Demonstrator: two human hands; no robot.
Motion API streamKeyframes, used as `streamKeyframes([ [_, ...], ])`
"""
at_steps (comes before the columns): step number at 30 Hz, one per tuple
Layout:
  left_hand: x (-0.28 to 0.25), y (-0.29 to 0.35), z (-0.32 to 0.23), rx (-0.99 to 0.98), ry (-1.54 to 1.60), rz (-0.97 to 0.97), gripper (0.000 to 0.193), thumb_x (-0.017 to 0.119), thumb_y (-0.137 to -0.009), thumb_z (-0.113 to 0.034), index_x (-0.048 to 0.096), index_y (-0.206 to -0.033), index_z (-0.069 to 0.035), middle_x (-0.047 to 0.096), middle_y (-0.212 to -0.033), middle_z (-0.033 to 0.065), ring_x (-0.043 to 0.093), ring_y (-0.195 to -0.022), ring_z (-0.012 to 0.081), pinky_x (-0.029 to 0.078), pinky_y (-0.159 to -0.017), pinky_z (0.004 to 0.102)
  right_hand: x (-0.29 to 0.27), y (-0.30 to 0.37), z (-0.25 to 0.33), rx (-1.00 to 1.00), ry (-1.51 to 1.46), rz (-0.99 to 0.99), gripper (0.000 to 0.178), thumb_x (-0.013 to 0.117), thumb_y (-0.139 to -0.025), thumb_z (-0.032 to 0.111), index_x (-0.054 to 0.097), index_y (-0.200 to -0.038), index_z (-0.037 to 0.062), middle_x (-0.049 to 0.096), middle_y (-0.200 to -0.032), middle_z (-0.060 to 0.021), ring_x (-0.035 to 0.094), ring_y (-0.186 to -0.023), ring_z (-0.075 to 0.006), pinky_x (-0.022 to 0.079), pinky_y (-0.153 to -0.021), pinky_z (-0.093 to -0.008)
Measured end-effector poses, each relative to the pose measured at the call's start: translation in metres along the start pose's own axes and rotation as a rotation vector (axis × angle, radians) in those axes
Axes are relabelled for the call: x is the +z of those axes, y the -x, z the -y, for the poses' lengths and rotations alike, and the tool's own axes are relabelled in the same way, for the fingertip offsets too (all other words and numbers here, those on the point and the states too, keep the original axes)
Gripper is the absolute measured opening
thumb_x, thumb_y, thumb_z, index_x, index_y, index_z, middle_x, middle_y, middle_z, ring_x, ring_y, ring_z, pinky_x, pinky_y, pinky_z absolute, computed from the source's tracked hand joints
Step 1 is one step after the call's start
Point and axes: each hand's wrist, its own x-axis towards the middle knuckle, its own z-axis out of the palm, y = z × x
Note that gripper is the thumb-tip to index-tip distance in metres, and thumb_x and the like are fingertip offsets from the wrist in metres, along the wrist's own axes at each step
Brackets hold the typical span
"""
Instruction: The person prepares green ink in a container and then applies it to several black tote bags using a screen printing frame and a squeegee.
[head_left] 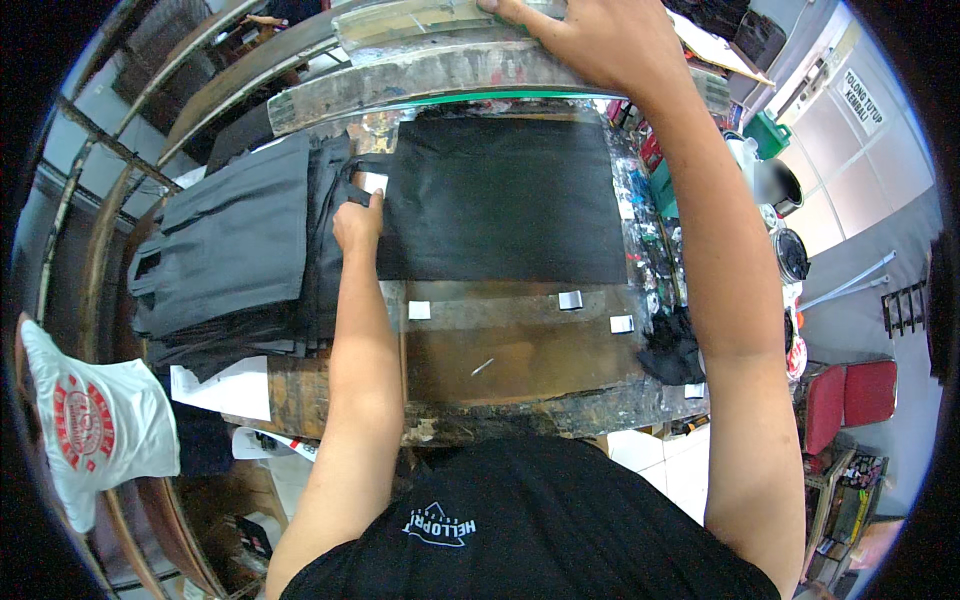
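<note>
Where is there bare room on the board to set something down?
Bare brown board lies below the black bag, between the white tabs. The left is crowded with the bag stack; a black rag sits at the right edge.

Even, bright indoor light, soft shadows, strong fisheye bending and black vignette at the rim.

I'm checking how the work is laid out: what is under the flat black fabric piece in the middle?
The black fabric piece lies on a paint-stained board, bare below it with white tabs. Left hand presses its edge. What it covers stays hidden.
</note>
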Motion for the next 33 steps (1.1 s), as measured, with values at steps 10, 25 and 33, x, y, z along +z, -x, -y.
streamKeyframes([
  [10, 0.039, -0.019, -0.013, -0.115, 0.395, -0.166, 0.063, 0.069, -0.083, -0.009, 0.039, -0.138, -0.004, 0.067, -0.117, 0.0333, 0.065, -0.108, 0.0509, 0.051, -0.098, 0.0534, -0.004, 0.011, -0.001, -0.105, 0.001, -0.119, 0.082, 0.028, -0.098, 0.082, 0.06, -0.076, 0.0103, 0.055, -0.068, -0.0032, 0.048, -0.064, -0.0184, 0.042, -0.066, -0.04],
  [25, -0.069, 0.056, 0.025, 0.41, 0.557, -0.574, 0.064, 0.058, -0.085, 0.0, 0.038, -0.146, 0.004, 0.057, -0.104, 0.0175, 0.059, -0.086, 0.03, 0.049, -0.084, 0.0406, -0.004, 0.007, -0.005, -0.108, -0.072, 0.006, 0.079, 0.023, -0.098, 0.084, 0.049, -0.073, 0.0136, 0.042, -0.065, 0.0027, 0.039, -0.058, -0.0118, 0.037, -0.054, -0.0299],
  [33, -0.059, 0.178, -0.01, 0.782, 0.252, -0.102, 0.043, 0.071, -0.094, -0.026, 0.064, -0.13, -0.004, 0.064, -0.132, 0.0202, 0.053, -0.129, 0.0409, 0.037, -0.111, 0.0508, -0.002, 0.005, 0.004, -0.035, 0.004, 0.032, 0.077, 0.026, -0.099, 0.082, 0.05, -0.073, 0.0131, 0.044, -0.065, 0.0027, 0.04, -0.058, -0.0107, 0.037, -0.051, -0.0287],
])
